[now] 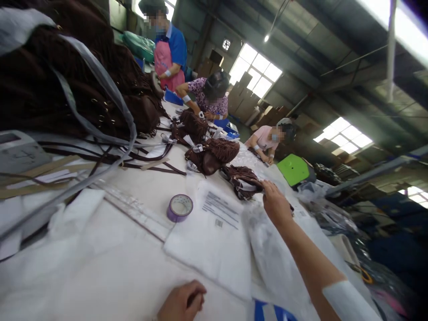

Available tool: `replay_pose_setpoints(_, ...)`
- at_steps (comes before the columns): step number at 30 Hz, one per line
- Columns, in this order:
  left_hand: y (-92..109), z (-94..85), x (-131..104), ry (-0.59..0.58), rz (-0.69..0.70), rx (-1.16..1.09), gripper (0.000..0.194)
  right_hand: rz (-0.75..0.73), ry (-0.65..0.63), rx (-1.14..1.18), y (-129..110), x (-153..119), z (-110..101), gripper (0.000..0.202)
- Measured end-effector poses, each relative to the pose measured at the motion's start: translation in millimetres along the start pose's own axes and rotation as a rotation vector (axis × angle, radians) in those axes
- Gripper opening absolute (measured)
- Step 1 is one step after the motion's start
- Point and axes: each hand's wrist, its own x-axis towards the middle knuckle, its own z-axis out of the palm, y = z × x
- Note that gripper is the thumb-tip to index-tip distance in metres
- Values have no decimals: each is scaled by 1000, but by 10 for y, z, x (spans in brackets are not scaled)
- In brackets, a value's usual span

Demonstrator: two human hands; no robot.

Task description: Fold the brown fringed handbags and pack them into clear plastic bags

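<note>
My right hand [276,203] reaches out over the right side of the table, its fingers at the edge of a dark brown fringed bag [245,180] and closed on it. Near the bottom of the view my left hand [183,301] is curled over the white table, with nothing seen in it. Between the hands lies a white plastic bag [214,249] with printed text and a barcode. A purple tape roll [179,207] rests at its upper left corner.
More brown bags [214,154] lie further up the table. A large brown pile [76,84] fills the left, beside straps and a grey device [20,151]. Three people work beyond. A green chair back [293,170] stands at the right.
</note>
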Motion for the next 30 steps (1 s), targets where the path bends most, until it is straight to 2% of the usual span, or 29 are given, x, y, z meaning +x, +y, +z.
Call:
replay_pose_setpoints(3, 157, -92, -73, 47, -150, -430, 46, -121, 95, 91, -545, -779, -625, 57)
replay_pose_setpoints(6, 292, -304, -380, 34, -188, -843, 54, -177, 85, 218, -1262, -1698, -946, 60)
replay_pose_setpoints(9, 276, -555, -878, -38, -113, -1048, 57, -197, 36, 381, -2026, -2644, -974, 61)
replay_pose_setpoints(12, 136, -742, -1426, -67, -235, -1024, 62, -190, -11, 543, -2649, -3446, -903, 62)
replay_pose_setpoints(14, 33, -815, -1717, -35, -304, -962, 64, -200, -57, 608, -2890, -3803, -882, 60)
replay_pose_setpoints(17, -64, -883, -1973, 149, -299, -848, 60, -250, -132, 660, -2973, -4040, -901, 55)
replay_pose_setpoints(19, -67, -911, -2072, 391, -246, -686, 54, -244, -130, 689, -2920, -4059, -918, 51)
replay_pose_setpoints(21, -15, -902, -2179, 647, -79, -376, 45, -200, -90, 723, -2860, -4024, -927, 35)
replay_pose_setpoints(22, 28, -872, -2244, 732, 49, -162, 41, -179, -74, 747, -2842, -3995, -933, 26)
replay_pose_setpoints(23, 76, -820, -2315, 763, 192, 73, 37, -165, -69, 779, -2836, -3960, -947, 18)
replay_pose_setpoints(24, 126, -744, -2385, 732, 329, 306, 32, -155, -77, 820, -2838, -3920, -973, 13)
replay_pose_setpoints(26, 208, -530, -2492, 515, 527, 678, 28, -118, -117, 940, -2856, -3821, -1073, 7)
replay_pose_setpoints(28, 238, -284, -2517, 264, 617, 877, 27, -54, -190, 1119, -2853, -3700, -1219, 5)
replay_pose_setpoints(30, 212, -86, -2468, 129, 638, 948, 24, -1, -276, 1317, -2786, -3575, -1344, 11)
